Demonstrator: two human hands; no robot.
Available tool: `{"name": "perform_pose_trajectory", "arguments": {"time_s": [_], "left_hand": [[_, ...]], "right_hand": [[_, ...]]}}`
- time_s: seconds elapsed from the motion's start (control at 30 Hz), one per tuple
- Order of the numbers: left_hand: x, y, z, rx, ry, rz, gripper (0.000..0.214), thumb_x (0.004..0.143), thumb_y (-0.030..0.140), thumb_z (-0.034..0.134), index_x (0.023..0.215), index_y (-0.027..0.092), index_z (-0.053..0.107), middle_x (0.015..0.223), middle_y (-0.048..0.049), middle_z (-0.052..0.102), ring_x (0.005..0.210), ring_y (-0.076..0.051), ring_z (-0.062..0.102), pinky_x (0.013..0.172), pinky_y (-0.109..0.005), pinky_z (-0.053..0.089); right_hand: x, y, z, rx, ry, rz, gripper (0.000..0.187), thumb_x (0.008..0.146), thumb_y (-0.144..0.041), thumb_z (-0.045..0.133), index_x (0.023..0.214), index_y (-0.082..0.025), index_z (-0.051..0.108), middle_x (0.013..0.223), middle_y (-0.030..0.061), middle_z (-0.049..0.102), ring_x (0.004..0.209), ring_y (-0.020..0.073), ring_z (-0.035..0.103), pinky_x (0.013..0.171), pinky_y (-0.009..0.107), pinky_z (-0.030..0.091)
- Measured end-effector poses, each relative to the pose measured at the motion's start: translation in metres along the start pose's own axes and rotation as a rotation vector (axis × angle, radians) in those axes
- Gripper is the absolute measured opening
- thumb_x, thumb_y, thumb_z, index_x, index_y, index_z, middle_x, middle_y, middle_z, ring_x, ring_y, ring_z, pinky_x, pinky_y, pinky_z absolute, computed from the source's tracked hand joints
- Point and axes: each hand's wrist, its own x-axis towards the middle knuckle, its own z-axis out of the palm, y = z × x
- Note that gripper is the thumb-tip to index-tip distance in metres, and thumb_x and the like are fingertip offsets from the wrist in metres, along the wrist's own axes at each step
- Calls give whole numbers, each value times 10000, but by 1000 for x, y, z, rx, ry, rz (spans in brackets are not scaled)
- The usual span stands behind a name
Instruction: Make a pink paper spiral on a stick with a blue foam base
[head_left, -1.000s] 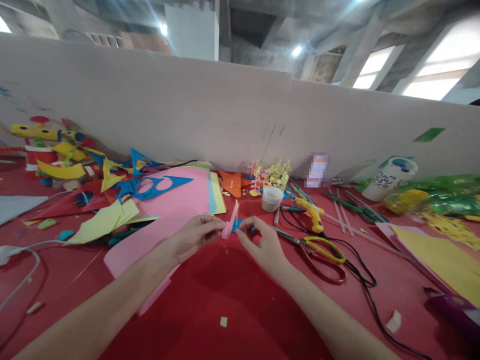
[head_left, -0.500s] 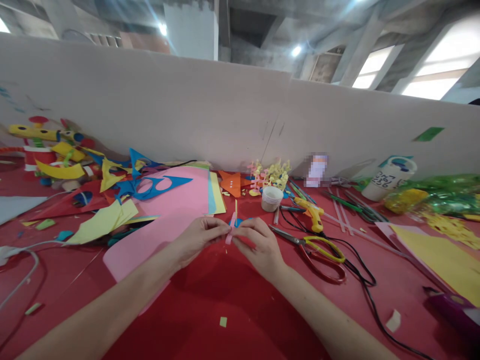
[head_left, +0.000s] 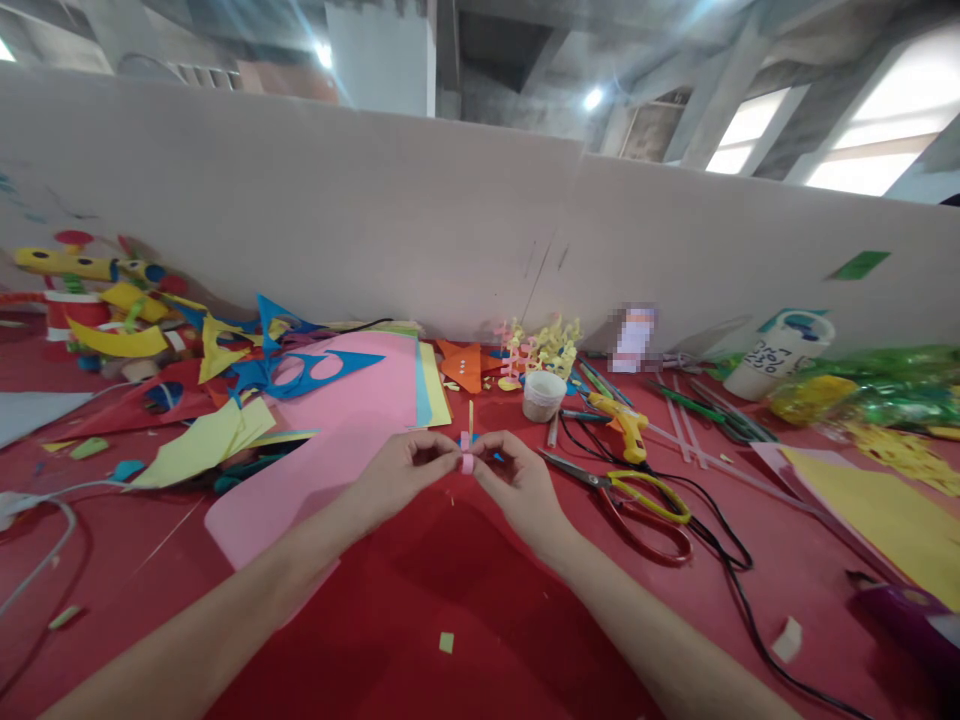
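Observation:
My left hand [head_left: 405, 468] and my right hand [head_left: 514, 475] meet over the red table [head_left: 465, 600], fingertips pinched together on a small rolled pink paper strip [head_left: 467, 462]. A thin yellow stick [head_left: 470, 418] rises from between the fingers, with a bit of blue paper just behind. Both hands are closed around the little roll, which shows only as a short pink coil. A pink sheet [head_left: 292, 480] lies under my left forearm.
Red-and-yellow scissors [head_left: 637, 505] lie right of my right hand, beside a yellow glue gun [head_left: 626, 425] and black cable. A small white cup [head_left: 544, 396] and paper curls stand behind. Coloured paper scraps pile at the left; yellow sheets lie at the right.
The pink strip stood long and loose between my hands; it has since been rolled down into a small coil, and my hands have closed together around it.

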Motion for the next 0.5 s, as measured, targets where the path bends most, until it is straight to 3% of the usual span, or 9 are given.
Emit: {"name": "perform_pose_trajectory", "arguments": {"time_s": [0.1, 0.27, 0.5], "left_hand": [[0, 1, 0, 38, -11, 13, 178, 749, 312, 564, 744, 158, 652, 748, -28, 635, 732, -161, 556, 698, -268, 428], [1, -2, 1, 63, -2, 19, 148, 721, 294, 590, 757, 165, 654, 769, -26, 650, 730, -157, 574, 701, -261, 438], [1, -5, -1, 154, 20, 35, 129, 721, 249, 553, 725, 173, 657, 728, -12, 641, 687, -146, 565, 661, -250, 431]], "right_hand": [[2, 3, 0, 68, 3, 97, 85, 715, -247, 615, 739, -192, 556, 733, -5, 569, 691, 124, 539, 681, 258, 448], [5, 5, -1, 118, 13, 141, 140, 682, -295, 629, 702, -189, 540, 703, -12, 563, 659, 124, 530, 668, 258, 442], [7, 7, -3, 165, -61, 163, 182, 652, -271, 653, 801, -193, 584, 723, -9, 570, 661, 124, 528, 658, 255, 436]]}}
